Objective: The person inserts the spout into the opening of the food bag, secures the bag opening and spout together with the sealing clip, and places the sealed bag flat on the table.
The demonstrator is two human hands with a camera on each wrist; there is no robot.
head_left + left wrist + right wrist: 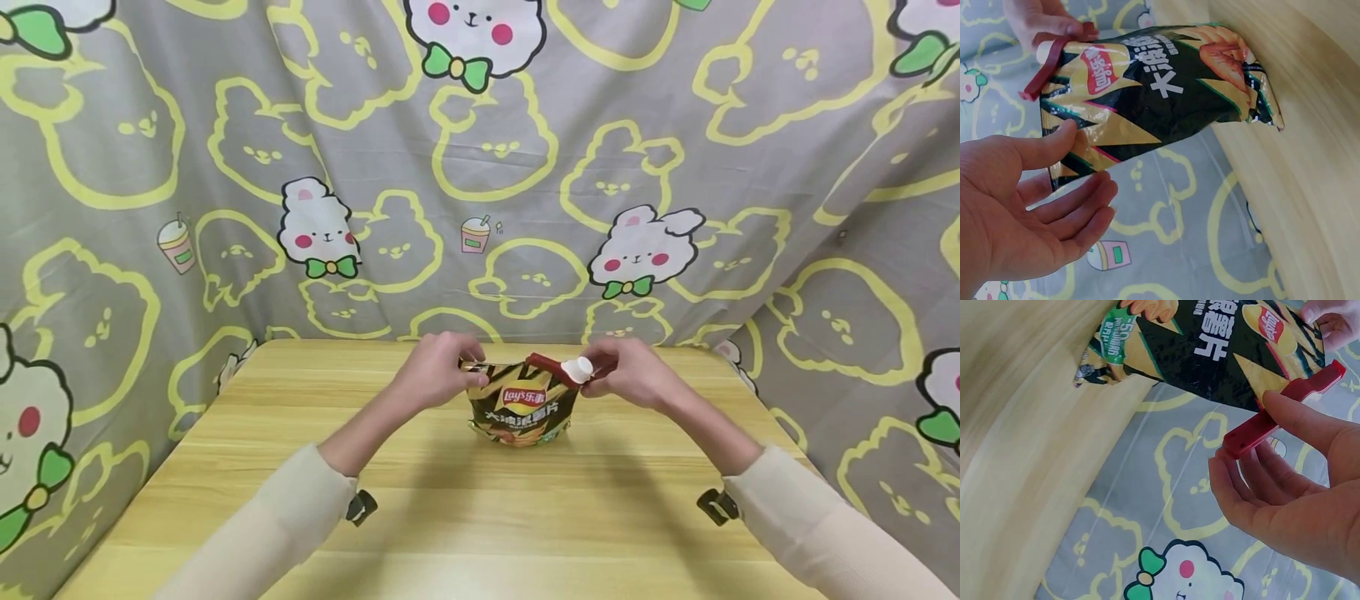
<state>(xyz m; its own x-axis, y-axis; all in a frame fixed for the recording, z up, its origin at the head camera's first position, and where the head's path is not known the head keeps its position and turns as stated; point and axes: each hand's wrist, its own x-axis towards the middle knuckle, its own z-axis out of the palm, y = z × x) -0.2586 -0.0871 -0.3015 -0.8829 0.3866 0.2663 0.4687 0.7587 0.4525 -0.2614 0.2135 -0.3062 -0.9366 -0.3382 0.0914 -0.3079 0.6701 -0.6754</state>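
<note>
One glossy, crinkled chip bag (pixel 523 403) stands upright on the pale wooden counter (pixel 480 517), with one slim red plastic clip (pixel 551 367) at its top edge. The left hand (pixel 435 372) pinches the bag's top left corner with thumb and fingers. The right hand (pixel 628 373), at the top right corner, grips the clip's end.
</note>
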